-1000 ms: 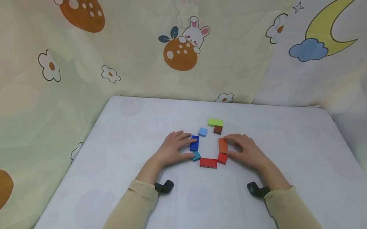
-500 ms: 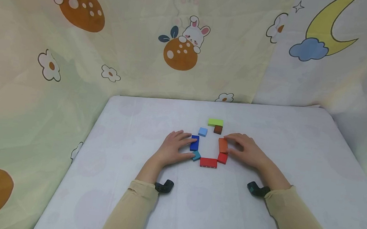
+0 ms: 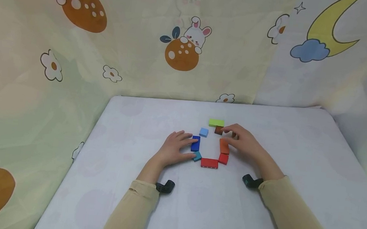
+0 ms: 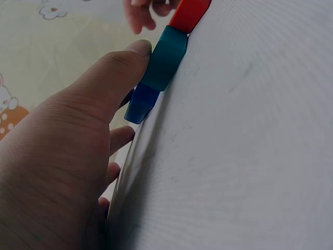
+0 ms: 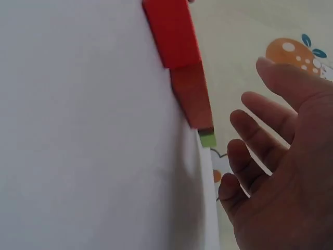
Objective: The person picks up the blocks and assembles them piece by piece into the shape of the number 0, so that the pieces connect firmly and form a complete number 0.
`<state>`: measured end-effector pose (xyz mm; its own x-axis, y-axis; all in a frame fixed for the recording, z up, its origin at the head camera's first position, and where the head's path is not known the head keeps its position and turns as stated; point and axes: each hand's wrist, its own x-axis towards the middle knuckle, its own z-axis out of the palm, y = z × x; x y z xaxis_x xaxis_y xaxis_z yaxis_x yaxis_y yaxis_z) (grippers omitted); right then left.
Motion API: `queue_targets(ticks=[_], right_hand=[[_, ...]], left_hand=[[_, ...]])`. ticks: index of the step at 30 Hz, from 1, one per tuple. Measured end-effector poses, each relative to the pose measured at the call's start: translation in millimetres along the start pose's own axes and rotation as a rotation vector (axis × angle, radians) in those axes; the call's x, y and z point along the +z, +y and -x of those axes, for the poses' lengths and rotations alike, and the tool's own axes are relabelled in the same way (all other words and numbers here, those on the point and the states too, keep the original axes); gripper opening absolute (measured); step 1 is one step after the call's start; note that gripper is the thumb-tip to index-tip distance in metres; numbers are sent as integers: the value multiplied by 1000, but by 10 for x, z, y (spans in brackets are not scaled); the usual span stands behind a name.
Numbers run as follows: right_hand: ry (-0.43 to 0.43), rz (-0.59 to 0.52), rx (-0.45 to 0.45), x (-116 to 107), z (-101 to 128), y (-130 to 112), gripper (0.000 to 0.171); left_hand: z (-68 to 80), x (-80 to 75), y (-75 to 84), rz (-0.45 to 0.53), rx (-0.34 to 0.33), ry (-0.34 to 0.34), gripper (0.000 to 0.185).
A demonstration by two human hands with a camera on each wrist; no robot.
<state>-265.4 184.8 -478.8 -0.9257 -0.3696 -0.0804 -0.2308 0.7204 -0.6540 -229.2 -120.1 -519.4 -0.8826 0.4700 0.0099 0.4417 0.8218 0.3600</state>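
My left hand [image 3: 176,149] rests beside the left side of a ring of small blocks. Its thumb touches a teal block [image 4: 167,60], and its index finger lies over a dark blue block [image 3: 195,147]. My right hand [image 3: 245,142] hovers, fingers loosely bent, above and beside an orange block [image 3: 224,146]. Its index fingertip is right at a small brown block [image 3: 218,130]; in the right wrist view nothing lies between thumb and fingers. A red square block [image 3: 223,159] adjoins the orange one, and a longer red block [image 3: 209,164] forms the near side.
A light blue block [image 3: 203,132] lies past the dark blue one. Behind the brown block is a lime green block [image 3: 216,123]. The white-covered table [image 3: 200,212] ends at a patterned cloth backdrop [image 3: 137,43]. Each wrist carries a black camera [image 3: 165,187].
My right hand has left the orange block and moved up and away toward the brown block. The left hand stays in place. The head view has shifted slightly.
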Motion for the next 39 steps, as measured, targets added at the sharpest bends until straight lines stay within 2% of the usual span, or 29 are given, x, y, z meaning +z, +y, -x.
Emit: queue_targets(ticks=[4, 8, 15, 18, 23, 31, 39], right_hand=[[-54, -11, 1, 0, -241, -168, 39], [-102, 37, -6, 17, -449, -286, 43], [-144, 133, -24, 97, -626, -328, 41], [-144, 170, -37, 128, -653, -313, 40], [-128, 127, -47, 120, -661, -236, 38], [-34, 5, 63, -30, -539, 39, 37], [-38, -32, 111, -8, -508, 188, 38]], left_hand=[[3, 3, -9, -1, -6, -5, 67], [10, 4, -18, -2, -13, -10, 67], [9, 21, -25, -1, -1, -12, 67], [-2, 29, -28, 1, 9, -6, 67], [-24, 49, -36, -12, 17, 1, 68], [-33, 25, -16, 1, 5, -3, 67], [-12, 10, -23, -4, -9, -2, 67]])
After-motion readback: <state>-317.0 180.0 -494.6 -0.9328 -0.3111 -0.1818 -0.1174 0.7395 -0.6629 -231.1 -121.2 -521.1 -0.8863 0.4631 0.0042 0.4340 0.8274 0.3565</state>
